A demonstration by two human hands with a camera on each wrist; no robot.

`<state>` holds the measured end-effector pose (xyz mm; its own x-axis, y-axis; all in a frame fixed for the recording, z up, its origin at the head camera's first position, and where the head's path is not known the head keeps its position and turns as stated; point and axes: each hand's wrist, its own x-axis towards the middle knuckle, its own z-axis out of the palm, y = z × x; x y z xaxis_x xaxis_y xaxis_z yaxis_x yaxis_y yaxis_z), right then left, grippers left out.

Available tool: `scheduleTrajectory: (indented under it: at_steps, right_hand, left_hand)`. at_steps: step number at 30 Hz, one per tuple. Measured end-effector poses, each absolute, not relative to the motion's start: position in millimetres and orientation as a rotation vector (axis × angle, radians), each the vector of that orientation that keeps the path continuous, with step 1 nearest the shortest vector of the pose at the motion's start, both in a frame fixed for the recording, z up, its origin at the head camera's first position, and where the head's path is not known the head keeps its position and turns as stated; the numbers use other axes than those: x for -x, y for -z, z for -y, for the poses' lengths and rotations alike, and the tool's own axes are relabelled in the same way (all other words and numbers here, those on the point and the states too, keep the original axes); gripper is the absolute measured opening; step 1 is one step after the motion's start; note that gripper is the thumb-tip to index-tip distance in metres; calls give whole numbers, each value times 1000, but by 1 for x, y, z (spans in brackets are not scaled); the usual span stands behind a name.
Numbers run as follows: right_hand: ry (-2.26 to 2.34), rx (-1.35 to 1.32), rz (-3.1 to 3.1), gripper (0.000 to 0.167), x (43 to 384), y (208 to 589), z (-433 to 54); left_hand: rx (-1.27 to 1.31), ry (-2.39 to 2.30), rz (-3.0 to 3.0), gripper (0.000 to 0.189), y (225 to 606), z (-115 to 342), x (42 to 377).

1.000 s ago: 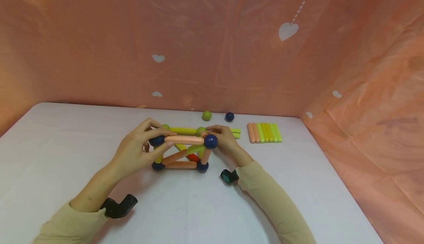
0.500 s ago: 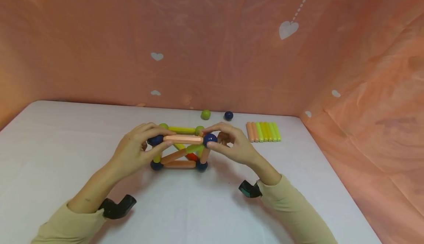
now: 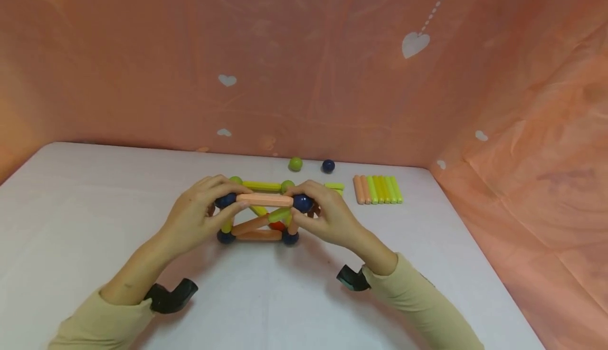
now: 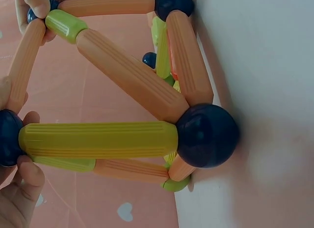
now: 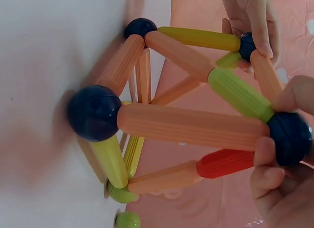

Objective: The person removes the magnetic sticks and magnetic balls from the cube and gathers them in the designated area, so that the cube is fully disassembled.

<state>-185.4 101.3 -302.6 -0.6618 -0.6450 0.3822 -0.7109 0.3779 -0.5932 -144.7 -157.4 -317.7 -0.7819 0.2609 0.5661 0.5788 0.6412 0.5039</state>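
Note:
A box-shaped frame of magnetic building sticks and balls stands on the table, with a peach stick [image 3: 265, 199] along its top front edge. My left hand [image 3: 190, 215] holds that edge's left end, fingers and thumb around a dark blue ball [image 3: 225, 200]. At the other end, my right hand [image 3: 332, 218] pinches a second dark blue ball [image 5: 289, 138] between thumb and fingers. A yellow stick [image 4: 100, 139] forms the left front upright, and a peach stick [image 5: 191, 126] the right one. Across the front runs a diagonal of peach and green sticks [image 5: 240, 93]. A red stick [image 5: 225, 163] shows on the right side.
Behind the frame lie a loose green ball [image 3: 295, 164] and a loose dark blue ball [image 3: 328, 166]. A row of peach, green and yellow sticks [image 3: 378, 189] lies at the back right. Green sticks [image 3: 334, 186] lie partly hidden behind my right hand.
My right hand has come forward from the frame's back right corner to the front top right ball. The top front stick has turned slightly, showing its ridges. My left hand has stayed in place.

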Motion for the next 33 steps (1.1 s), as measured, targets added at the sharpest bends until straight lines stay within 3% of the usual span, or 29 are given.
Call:
scheduleTrajectory:
  at_steps: [22,33]
  right_hand:
    - [-1473,-1210,2478,23,185,307,-106]
    - [-1929,-1151,2382,21,187,303,-115]
  left_hand:
    - [654,981,2411,18,318,161,145]
    - [640,980,2428,21,318,162,146]
